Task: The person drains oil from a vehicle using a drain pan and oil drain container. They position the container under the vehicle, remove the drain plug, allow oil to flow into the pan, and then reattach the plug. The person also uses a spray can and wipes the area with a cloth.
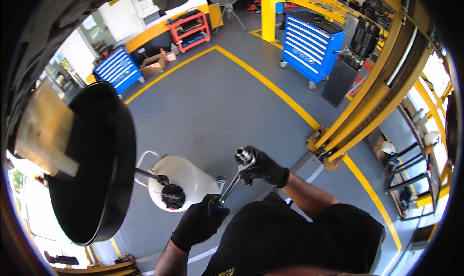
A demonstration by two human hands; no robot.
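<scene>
Ratchet (232, 187) is being gripped at seven o'clock by left hand (200, 221), socket (242, 155) being steadied at one o'clock by right hand (266, 168), seemingly for control

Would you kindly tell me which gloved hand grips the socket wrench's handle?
The left hand, closed around the handle end of the socket wrench; the right hand is at its head.

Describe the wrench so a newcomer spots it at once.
Start at the black shirt along the bottom edge. Just above its left end, the black-gloved left hand and right hand hold the wrench: slim, shiny silver, unlike the wide white bucket to its left.
</scene>
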